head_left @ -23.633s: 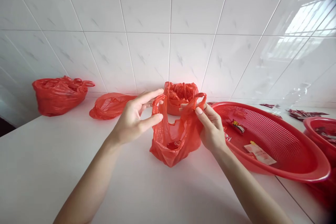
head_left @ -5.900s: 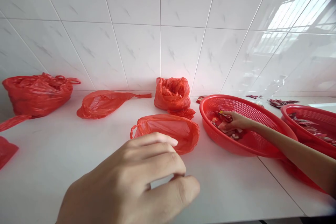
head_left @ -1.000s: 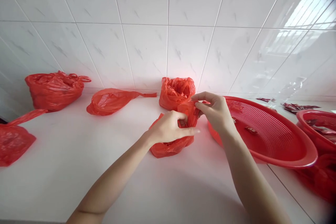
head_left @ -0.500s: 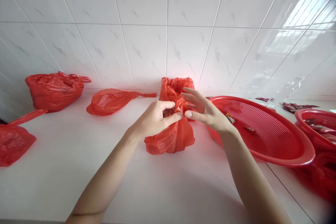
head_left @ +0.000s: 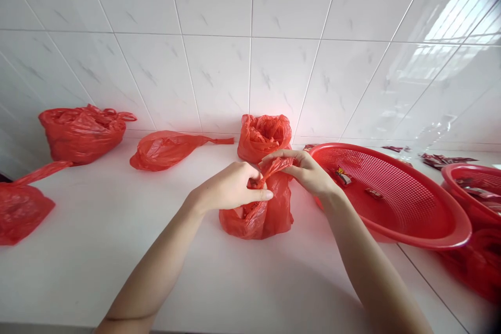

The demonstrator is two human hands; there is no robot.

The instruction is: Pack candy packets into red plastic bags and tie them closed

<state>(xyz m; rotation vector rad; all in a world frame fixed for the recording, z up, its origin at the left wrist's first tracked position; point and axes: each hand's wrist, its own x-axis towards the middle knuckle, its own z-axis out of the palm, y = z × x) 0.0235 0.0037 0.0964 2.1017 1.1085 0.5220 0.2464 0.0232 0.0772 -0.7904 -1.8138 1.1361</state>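
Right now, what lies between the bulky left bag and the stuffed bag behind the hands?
In the head view, one limp red bag, narrow end pointing right.

From above the table's [head_left: 70, 271] near edge, the single head view faces forward and down toward the tiled wall [head_left: 219, 78], with the left hand [head_left: 229, 185] and right hand [head_left: 309, 173] close, mid-frame.

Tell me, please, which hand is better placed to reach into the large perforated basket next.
Probably the right hand: it pinches the red bag close to the perforated basket, while the left hand is at the bag's other side, farther off.
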